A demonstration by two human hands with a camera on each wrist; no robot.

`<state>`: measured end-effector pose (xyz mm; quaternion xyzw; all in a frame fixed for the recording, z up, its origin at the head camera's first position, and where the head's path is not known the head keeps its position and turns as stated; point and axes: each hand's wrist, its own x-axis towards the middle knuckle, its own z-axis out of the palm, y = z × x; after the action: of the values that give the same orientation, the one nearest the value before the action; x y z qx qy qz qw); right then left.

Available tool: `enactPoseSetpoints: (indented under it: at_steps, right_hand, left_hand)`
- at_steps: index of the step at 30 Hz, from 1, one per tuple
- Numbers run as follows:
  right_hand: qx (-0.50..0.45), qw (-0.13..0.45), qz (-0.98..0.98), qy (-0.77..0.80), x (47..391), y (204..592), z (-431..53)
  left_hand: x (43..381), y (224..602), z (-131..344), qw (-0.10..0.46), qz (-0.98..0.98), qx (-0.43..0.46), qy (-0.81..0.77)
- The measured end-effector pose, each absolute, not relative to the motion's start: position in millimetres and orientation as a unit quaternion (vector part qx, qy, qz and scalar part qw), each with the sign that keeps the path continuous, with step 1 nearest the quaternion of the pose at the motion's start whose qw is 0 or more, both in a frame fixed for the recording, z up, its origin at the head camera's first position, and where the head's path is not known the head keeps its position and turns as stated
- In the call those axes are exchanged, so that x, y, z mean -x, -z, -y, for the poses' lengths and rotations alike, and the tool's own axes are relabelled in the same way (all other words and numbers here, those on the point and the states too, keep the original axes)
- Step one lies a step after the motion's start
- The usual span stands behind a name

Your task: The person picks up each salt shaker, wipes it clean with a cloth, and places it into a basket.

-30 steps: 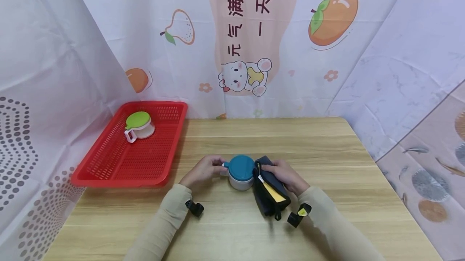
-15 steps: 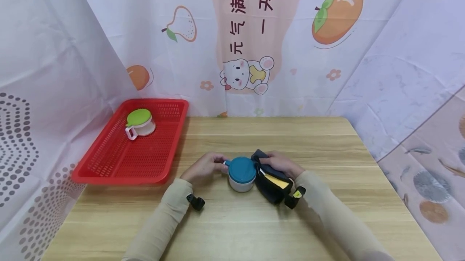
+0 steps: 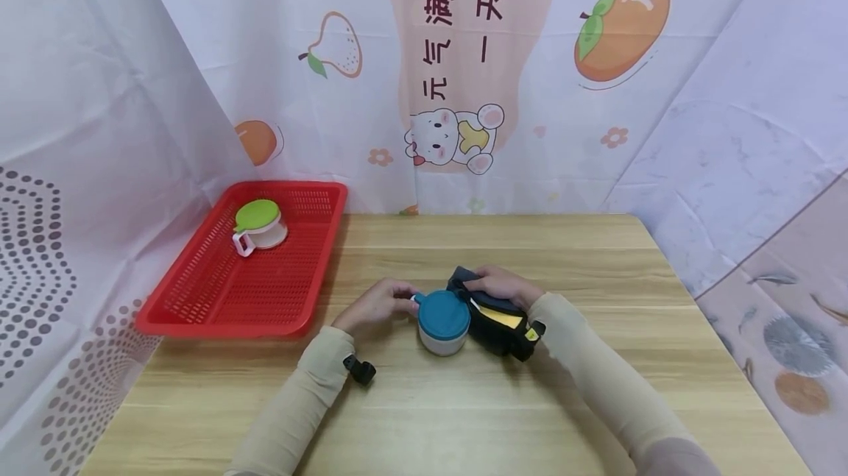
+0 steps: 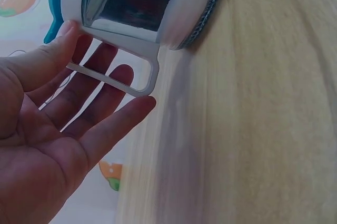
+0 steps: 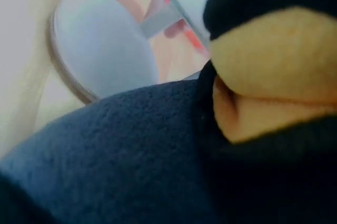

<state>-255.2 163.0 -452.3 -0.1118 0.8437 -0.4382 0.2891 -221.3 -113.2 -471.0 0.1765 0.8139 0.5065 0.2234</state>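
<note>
A seasoning jar (image 3: pixel 443 323) with a blue lid and clear body stands near the middle of the table. My left hand (image 3: pixel 379 305) holds it at its white handle (image 4: pixel 147 76); the left wrist view has the thumb by the lid's tab and the fingers behind the handle. Against the jar's right side is a dark zip pouch (image 3: pixel 498 338), gaping to bare a yellow lining (image 5: pixel 279 55). My right hand (image 3: pixel 498 286) grips this pouch from above, thumb side toward the jar. In the right wrist view the pouch hides that hand.
At the left rear a red plastic basket (image 3: pixel 278 299) holds another jar (image 3: pixel 260 226) with a green lid. The wooden table (image 3: pixel 450 424) ends at a printed cloth (image 3: pixel 371 123) hung behind it, with more cloth on both sides.
My right hand has shifted a little left and away from me. The pouch's lower end has swung up toward the right wrist. The left hand keeps its hold on the jar's handle.
</note>
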Motion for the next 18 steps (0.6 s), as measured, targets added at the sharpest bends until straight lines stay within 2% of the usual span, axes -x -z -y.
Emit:
enactPoseSetpoints:
  at_steps: [8,18]
  right_hand:
    - [0.095,0.312,-0.803,0.498,246,457,-170]
    - [0.065,0.296,-0.803,0.513,222,460,-179]
  left_hand:
    - [222,473,114,0.223,-0.805,-0.17,-0.522]
    - [220,475,114,0.208,-0.805,-0.188,-0.523]
